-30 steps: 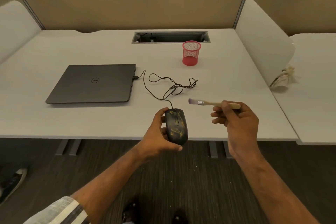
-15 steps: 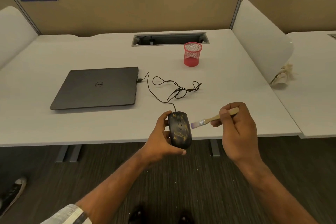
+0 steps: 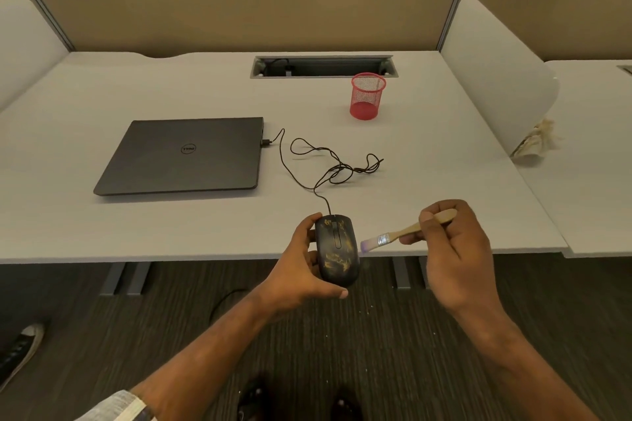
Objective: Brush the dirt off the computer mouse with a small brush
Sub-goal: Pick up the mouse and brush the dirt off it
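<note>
A black wired mouse (image 3: 337, 249) smeared with yellowish dirt is held up over the desk's front edge. My left hand (image 3: 301, 270) grips it from the left side and underneath. My right hand (image 3: 455, 256) pinches the wooden handle of a small brush (image 3: 396, 236). The brush points left, and its pale bristles touch the mouse's right side. The mouse's black cable (image 3: 328, 167) runs in loose loops across the desk to a closed grey laptop (image 3: 184, 155).
A red mesh pen cup (image 3: 367, 96) stands behind the cable, near a cable slot (image 3: 323, 67) in the grey desk (image 3: 102, 225). White dividers rise at both sides, with crumpled paper (image 3: 537, 143) at the right one. A shoe (image 3: 20, 349) shows on the floor at left.
My right hand has lowered the brush and tilted it, bringing the bristles from above the desk down to the mouse's right side. My left hand still holds the mouse in much the same place.
</note>
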The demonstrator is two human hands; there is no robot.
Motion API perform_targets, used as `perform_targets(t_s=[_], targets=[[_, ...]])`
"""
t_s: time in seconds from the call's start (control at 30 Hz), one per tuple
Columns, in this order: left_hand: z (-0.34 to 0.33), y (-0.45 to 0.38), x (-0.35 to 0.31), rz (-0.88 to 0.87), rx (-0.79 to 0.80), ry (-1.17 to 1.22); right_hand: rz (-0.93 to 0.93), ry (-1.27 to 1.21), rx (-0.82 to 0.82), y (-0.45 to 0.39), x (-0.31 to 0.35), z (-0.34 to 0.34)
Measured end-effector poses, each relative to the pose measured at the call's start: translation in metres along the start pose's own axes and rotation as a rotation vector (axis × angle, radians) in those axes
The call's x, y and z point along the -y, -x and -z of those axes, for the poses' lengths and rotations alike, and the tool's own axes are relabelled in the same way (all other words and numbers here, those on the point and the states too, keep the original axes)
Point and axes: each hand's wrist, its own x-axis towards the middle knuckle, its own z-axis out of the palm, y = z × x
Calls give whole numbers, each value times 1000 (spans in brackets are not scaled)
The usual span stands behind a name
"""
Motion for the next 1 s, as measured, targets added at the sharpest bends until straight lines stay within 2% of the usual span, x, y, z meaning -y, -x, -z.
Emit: perform_targets(t_s=[0.13, 0.33, 0.5, 0.7, 0.87, 1.0], targets=[[-6, 2, 1, -1, 5, 29, -55, -1, 67, 4, -4, -2], [-10, 5, -1, 6, -2, 27, -82, -60, 5, 3, -10, 12], [-12, 9, -2, 8, 10, 76, -110, -61, 70, 7, -10, 9], [-11, 13, -3, 19, 7, 63, -58, -112, 0, 6, -2, 11], [-14, 13, -1, 24, 0, 54, -66, 6, 120, 9, -3, 1], [-14, 15, 1, 29, -33, 66, -91, 5, 45, 4, -6, 9]])
